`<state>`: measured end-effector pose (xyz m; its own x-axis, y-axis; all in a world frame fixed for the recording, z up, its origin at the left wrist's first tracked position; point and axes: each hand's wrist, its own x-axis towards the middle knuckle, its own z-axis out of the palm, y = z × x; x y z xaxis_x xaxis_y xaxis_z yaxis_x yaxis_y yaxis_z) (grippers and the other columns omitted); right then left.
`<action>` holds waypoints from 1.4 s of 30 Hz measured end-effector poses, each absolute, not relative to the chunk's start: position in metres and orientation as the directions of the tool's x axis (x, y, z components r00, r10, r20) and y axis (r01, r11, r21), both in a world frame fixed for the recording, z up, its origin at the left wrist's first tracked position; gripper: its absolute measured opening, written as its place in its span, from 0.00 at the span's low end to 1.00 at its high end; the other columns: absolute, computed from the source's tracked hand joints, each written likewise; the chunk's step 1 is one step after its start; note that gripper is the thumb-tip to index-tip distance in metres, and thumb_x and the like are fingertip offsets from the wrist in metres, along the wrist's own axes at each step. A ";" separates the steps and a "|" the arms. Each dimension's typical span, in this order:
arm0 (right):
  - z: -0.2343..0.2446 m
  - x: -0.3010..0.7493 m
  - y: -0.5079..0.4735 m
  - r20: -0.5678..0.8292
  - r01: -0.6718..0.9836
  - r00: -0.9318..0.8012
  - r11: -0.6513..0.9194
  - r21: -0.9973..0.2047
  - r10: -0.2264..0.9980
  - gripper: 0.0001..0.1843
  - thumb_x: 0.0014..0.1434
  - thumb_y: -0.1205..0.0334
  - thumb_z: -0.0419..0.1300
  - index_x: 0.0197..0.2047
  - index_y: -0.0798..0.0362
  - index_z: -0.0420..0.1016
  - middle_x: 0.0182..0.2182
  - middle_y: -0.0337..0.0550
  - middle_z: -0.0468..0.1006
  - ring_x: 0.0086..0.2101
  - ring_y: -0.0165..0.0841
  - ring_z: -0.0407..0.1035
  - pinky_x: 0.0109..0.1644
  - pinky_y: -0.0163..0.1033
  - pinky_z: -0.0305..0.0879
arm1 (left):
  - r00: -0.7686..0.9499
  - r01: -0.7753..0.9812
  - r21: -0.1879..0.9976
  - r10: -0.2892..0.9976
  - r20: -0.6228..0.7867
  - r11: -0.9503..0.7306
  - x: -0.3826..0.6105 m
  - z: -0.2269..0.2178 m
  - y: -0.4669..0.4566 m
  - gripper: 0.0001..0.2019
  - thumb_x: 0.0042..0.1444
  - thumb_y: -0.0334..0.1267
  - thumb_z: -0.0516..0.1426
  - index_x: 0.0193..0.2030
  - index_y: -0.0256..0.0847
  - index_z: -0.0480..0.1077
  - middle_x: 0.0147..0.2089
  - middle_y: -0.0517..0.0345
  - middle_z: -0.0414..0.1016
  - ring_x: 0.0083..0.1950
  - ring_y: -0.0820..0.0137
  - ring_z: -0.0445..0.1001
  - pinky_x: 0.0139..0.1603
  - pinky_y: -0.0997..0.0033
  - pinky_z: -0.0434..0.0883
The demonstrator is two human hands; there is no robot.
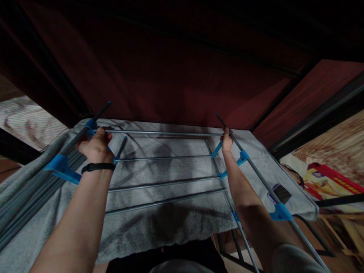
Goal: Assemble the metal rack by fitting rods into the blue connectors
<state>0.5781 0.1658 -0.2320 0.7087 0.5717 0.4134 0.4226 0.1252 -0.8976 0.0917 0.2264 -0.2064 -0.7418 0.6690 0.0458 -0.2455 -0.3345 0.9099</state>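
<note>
A rack frame of grey metal tubes with blue plastic connectors lies across a table covered by a grey cloth. At its far left corner, my left hand, with a black band on the wrist, is closed around the end of the far crossbar, beside a blue connector. My right hand grips the other end of that same tube, against the right side tube. Its fingertips are partly hidden. Nearer to me run several more crossbars. Another blue connector sits below my left hand.
Several loose grey tubes lie along the table's left side. A phone rests at the right, partly behind the side tube. Past the right edge is a red and yellow package. A dark red panel rises behind the table.
</note>
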 end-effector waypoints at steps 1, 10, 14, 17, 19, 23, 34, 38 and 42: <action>-0.232 0.578 0.165 0.407 0.409 0.714 0.132 -0.903 0.569 0.24 0.62 0.37 0.47 0.39 0.51 0.65 0.26 0.35 0.66 0.29 0.31 0.64 0.38 0.38 0.65 | -0.752 -0.251 0.914 0.658 0.023 -0.320 0.093 -0.205 0.227 0.17 0.57 0.23 0.57 0.48 0.37 0.53 0.30 0.68 0.65 0.26 0.81 0.68 0.28 0.79 0.73; -0.278 0.558 0.117 0.385 0.405 0.775 0.074 -0.911 0.501 0.31 0.60 0.50 0.49 0.62 0.57 0.60 0.60 0.55 0.63 0.60 0.40 0.59 0.65 0.49 0.55 | -0.651 -0.308 0.904 0.759 0.028 -0.297 0.098 -0.213 0.185 0.24 0.58 0.28 0.52 0.61 0.38 0.53 0.30 0.62 0.73 0.29 0.73 0.76 0.30 0.75 0.72; -0.329 0.528 0.068 0.409 0.521 0.664 0.004 -0.853 0.626 0.26 0.55 0.58 0.52 0.58 0.52 0.68 0.54 0.52 0.69 0.54 0.41 0.65 0.61 0.51 0.61 | -0.660 -0.138 0.963 0.747 0.085 -0.232 0.101 -0.271 0.133 0.23 0.50 0.28 0.55 0.55 0.41 0.64 0.33 0.59 0.75 0.32 0.72 0.75 0.33 0.74 0.72; -0.361 0.497 0.025 0.458 0.598 0.490 0.097 -0.796 0.742 0.20 0.56 0.62 0.50 0.50 0.48 0.75 0.49 0.48 0.73 0.53 0.42 0.66 0.60 0.55 0.62 | -0.579 0.048 0.989 0.802 0.144 -0.143 0.103 -0.315 0.088 0.14 0.51 0.33 0.55 0.45 0.43 0.72 0.34 0.55 0.75 0.34 0.67 0.76 0.36 0.68 0.73; -0.375 0.474 -0.002 0.443 0.602 0.400 0.134 -0.787 0.802 0.20 0.58 0.62 0.50 0.50 0.45 0.76 0.49 0.47 0.73 0.53 0.42 0.67 0.61 0.57 0.62 | -0.531 0.182 0.980 0.831 0.167 -0.080 0.105 -0.333 0.060 0.11 0.52 0.35 0.55 0.42 0.45 0.74 0.34 0.53 0.76 0.36 0.63 0.76 0.41 0.62 0.74; -0.387 0.435 -0.042 0.361 0.613 0.204 0.168 -0.772 0.910 0.19 0.62 0.63 0.49 0.50 0.41 0.76 0.49 0.45 0.75 0.52 0.43 0.69 0.59 0.57 0.64 | -0.296 0.436 0.897 0.929 0.220 -0.073 0.118 -0.346 0.019 0.11 0.58 0.39 0.53 0.41 0.48 0.77 0.40 0.50 0.79 0.44 0.57 0.77 0.51 0.52 0.73; -0.380 0.417 -0.061 0.319 0.861 -0.207 0.327 -0.389 0.925 0.15 0.65 0.67 0.54 0.53 0.49 0.74 0.46 0.45 0.77 0.48 0.39 0.70 0.57 0.49 0.65 | 0.427 0.726 0.510 0.884 0.192 -0.462 0.132 -0.360 -0.018 0.16 0.65 0.39 0.52 0.58 0.47 0.72 0.59 0.52 0.73 0.61 0.61 0.70 0.62 0.54 0.68; -0.370 0.413 -0.058 0.274 0.885 -0.186 0.282 -0.370 0.944 0.12 0.64 0.68 0.56 0.50 0.49 0.75 0.44 0.44 0.77 0.46 0.38 0.69 0.56 0.46 0.65 | 0.467 0.767 0.394 0.862 0.196 -0.506 0.131 -0.366 -0.016 0.16 0.67 0.37 0.48 0.52 0.44 0.74 0.57 0.53 0.75 0.59 0.61 0.72 0.60 0.55 0.68; -0.358 0.413 -0.049 0.270 0.885 -0.150 0.252 -0.392 0.951 0.11 0.65 0.67 0.57 0.49 0.48 0.75 0.44 0.43 0.77 0.45 0.38 0.69 0.55 0.46 0.65 | 0.491 0.747 0.352 0.825 0.279 -0.563 0.132 -0.367 -0.008 0.16 0.68 0.38 0.46 0.52 0.41 0.73 0.51 0.52 0.79 0.51 0.62 0.76 0.53 0.61 0.72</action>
<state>0.4127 -0.0489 -0.3580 -0.1505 0.9509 0.2705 0.8849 0.2515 -0.3920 0.1322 -0.0079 -0.3666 0.4905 0.8254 0.2794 0.7475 -0.5633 0.3520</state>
